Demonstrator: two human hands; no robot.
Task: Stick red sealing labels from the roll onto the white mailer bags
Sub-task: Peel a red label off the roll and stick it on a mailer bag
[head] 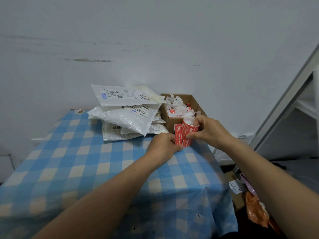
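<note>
A roll of red sealing labels [189, 131] stands upright above the table's far right part. My right hand [208, 129] grips it from the right side. My left hand [164, 146] pinches a red label [178, 133] that sticks out from the roll's left side, still attached along one edge. A stack of white mailer bags [127, 114] with printed shipping labels lies at the far edge of the table, just left of both hands.
A table with a blue-and-white checked cloth [96, 169] fills the foreground. An open cardboard box [174, 122] holding crumpled white backing scraps sits behind the roll, against the white wall. Boxes and bags lie on the floor at lower right [241, 192].
</note>
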